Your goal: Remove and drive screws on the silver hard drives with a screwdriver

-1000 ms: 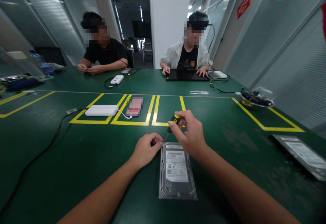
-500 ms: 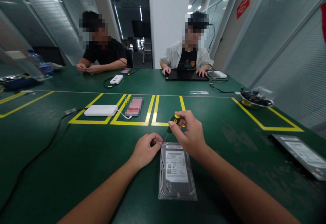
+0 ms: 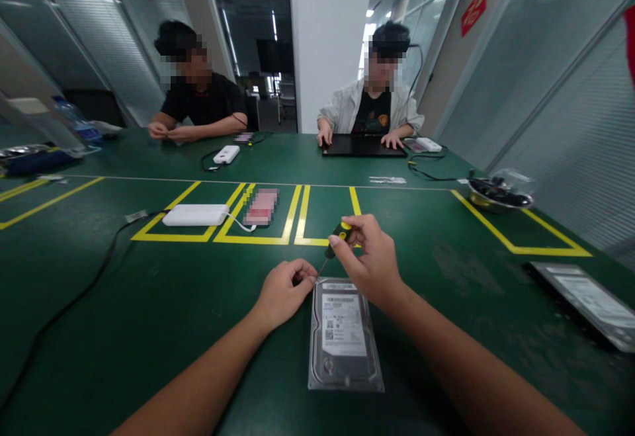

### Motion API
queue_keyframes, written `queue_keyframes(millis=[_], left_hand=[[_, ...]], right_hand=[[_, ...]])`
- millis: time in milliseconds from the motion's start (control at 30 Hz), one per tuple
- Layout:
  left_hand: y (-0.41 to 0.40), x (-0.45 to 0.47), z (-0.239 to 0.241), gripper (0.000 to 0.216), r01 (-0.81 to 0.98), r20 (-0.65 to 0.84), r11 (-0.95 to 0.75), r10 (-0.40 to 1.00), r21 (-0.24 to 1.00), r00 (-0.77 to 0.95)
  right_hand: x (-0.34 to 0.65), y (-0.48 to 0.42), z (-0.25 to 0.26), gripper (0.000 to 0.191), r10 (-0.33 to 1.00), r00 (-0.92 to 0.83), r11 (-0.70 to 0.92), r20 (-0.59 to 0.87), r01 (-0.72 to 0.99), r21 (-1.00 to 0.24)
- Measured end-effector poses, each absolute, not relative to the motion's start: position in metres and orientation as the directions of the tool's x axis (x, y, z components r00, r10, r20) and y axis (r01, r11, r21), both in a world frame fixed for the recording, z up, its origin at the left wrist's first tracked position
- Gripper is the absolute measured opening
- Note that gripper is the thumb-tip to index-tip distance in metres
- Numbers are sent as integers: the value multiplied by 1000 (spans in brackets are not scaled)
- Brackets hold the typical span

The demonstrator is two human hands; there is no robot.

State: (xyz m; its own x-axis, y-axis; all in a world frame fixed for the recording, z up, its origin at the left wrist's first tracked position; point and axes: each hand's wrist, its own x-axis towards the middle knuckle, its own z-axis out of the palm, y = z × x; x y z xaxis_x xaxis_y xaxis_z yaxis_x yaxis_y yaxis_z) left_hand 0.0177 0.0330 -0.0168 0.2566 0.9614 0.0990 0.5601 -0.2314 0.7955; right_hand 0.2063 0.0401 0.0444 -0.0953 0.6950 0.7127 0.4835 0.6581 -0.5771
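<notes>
The hard drive (image 3: 346, 333) has a bare silver metal casing, smooth with a dull sheen, and carries a matt white paper label. The screwdriver (image 3: 338, 231) has a smooth black-and-yellow plastic handle and a thin metal shaft. The table (image 3: 149, 304) has a green matt covering, marked with slightly glossy yellow tape lines (image 3: 300, 214). The power bank (image 3: 196, 215) is smooth white plastic. The bowl (image 3: 489, 206) is polished, reflective metal.

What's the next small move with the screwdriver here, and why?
Probably twist the screwdriver in the right hand: its tip sits at the far-left corner of the hard drive, where the left hand pinches beside it, so the tool looks seated there.
</notes>
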Motion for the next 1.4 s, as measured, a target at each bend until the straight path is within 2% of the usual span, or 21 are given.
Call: queue_keyframes(millis=[267, 700, 1100, 1267, 1400], left_hand=[[34, 18, -18, 11, 558, 106, -240, 960, 795, 261], [33, 17, -14, 11, 555, 114, -254, 955, 792, 275], [31, 14, -17, 12, 560, 132, -274, 951, 781, 281], [28, 15, -13, 11, 576, 140, -278, 952, 769, 273], [27, 15, -12, 11, 590, 150, -281, 953, 757, 262]], right_hand=[[207, 40, 45, 22, 686, -105, 672, 720, 469, -573], [206, 37, 49, 24, 676, -228, 716, 701, 427, -552], [200, 36, 70, 17, 596, -339, 792, 728, 394, -466], [196, 36, 85, 12, 645, -395, 758, 654, 437, -484], [194, 38, 98, 19, 705, -418, 707, 573, 481, -518]])
